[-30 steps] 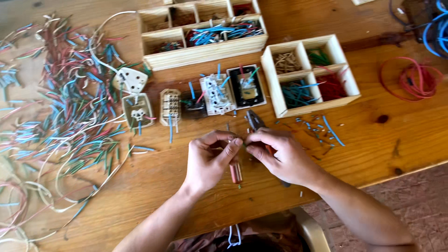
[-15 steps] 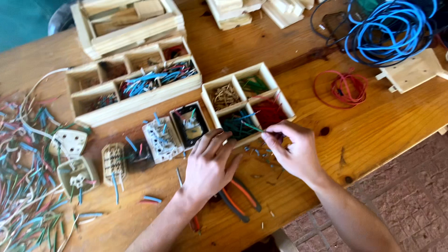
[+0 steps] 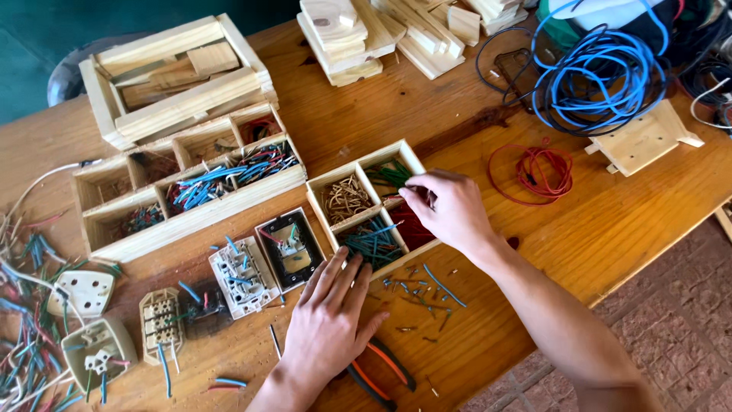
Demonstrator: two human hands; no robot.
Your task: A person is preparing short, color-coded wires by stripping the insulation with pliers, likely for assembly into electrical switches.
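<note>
Right hand (image 3: 450, 207) now moved to the four-cell tray (image 3: 364, 204) at 12 o'clock (fingers pinched; contents indiscernible); left hand (image 3: 329, 324) laid flat, empty, pliers (image 3: 381, 370) released.

Small four-compartment wooden box (image 3: 316, 189), holding sorted wire offcuts, on table

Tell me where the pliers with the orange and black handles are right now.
In the head view the pliers lie on the wooden table near its front edge, partly under the left hand, below the small four-compartment wooden tray.

Both forearms bare (no sleeves); left hand (image 3: 328, 324), right hand (image 3: 450, 210) ungloved
</note>
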